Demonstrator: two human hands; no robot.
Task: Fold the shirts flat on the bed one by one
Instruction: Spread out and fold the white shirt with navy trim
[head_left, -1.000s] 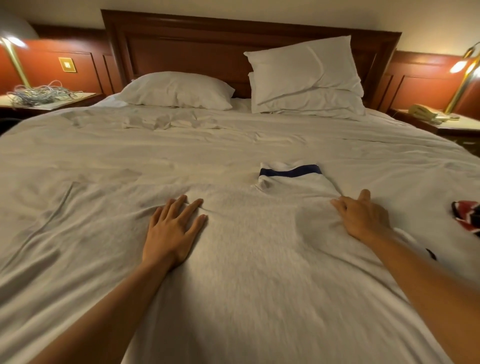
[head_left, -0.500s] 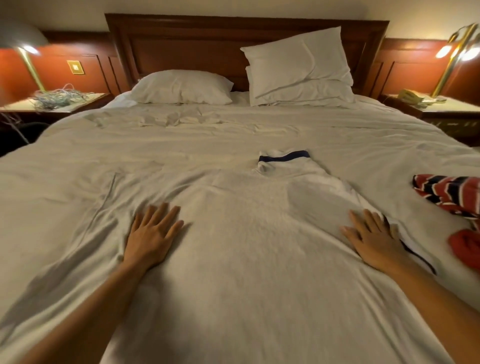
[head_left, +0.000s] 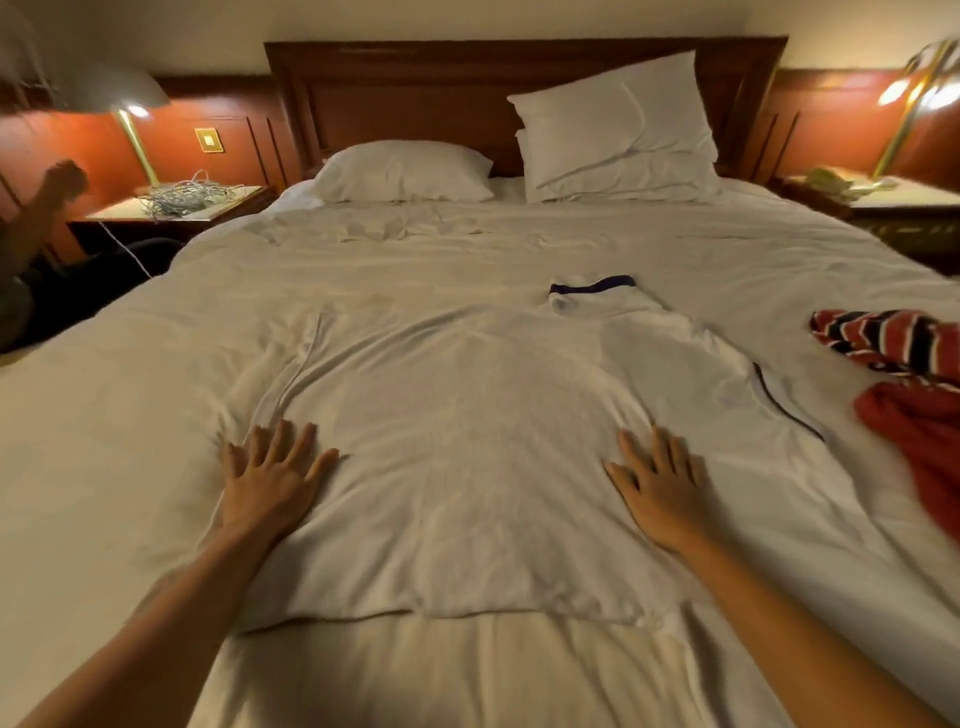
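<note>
A white shirt (head_left: 467, 441) with a dark blue collar band lies spread flat on the white bed (head_left: 156, 389), collar toward the pillows, hem near me. My left hand (head_left: 270, 478) presses flat on the shirt's left side with fingers spread. My right hand (head_left: 660, 483) lies flat on the shirt's right side, fingers straight. A red, white and dark striped shirt (head_left: 888, 343) and a red garment (head_left: 919, 431) lie crumpled at the bed's right edge.
Three white pillows (head_left: 405, 171) lean by the wooden headboard. A nightstand (head_left: 171, 205) with tangled cables and a lamp stands at left, another nightstand (head_left: 883, 192) with a phone and lamp at right. Another person's arm (head_left: 47, 202) shows at far left.
Both hands have slid down the white shirt toward me, smoothing it; the right hand moved inward. The view pulled back, so the shirt's hem and the red garments now show.
</note>
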